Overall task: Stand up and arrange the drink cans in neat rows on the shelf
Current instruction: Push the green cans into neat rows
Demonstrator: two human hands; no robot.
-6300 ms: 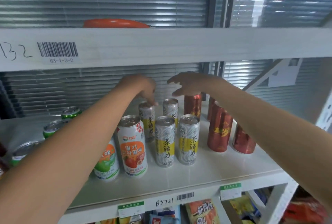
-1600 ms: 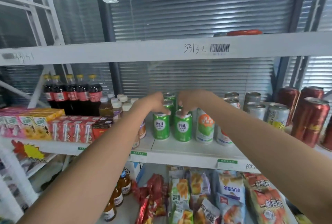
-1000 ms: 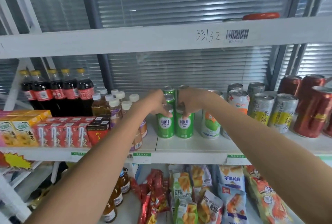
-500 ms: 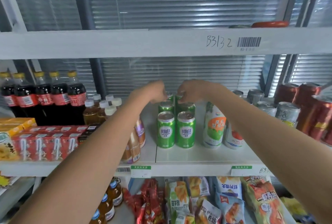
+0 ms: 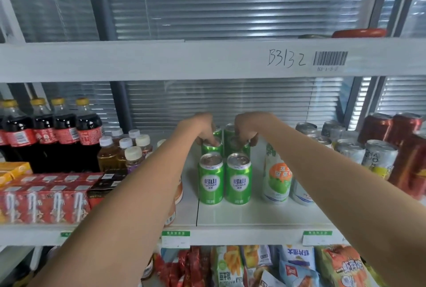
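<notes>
Several green Laoshan cans stand upright in two columns on the white shelf (image 5: 242, 215). The front pair (image 5: 224, 179) is untouched. My left hand (image 5: 200, 128) grips the top of the second-row left green can (image 5: 211, 148). My right hand (image 5: 247, 126) grips the top of the second-row right green can (image 5: 238, 146). More green cans stand behind, partly hidden by my hands. To the right stand a tall white-and-green can (image 5: 277, 178), silver-yellow cans (image 5: 378, 157) and red cans (image 5: 410, 146).
Dark soda bottles (image 5: 53, 134) and small capped bottles (image 5: 129, 148) fill the shelf's left, with red juice cartons (image 5: 43, 199) in front. The upper shelf beam (image 5: 184, 60) hangs above. Snack bags (image 5: 265, 266) fill the shelf below.
My hands have dropped from the rear green cans onto the tops of the second-row pair. The view has shifted slightly closer and to the right.
</notes>
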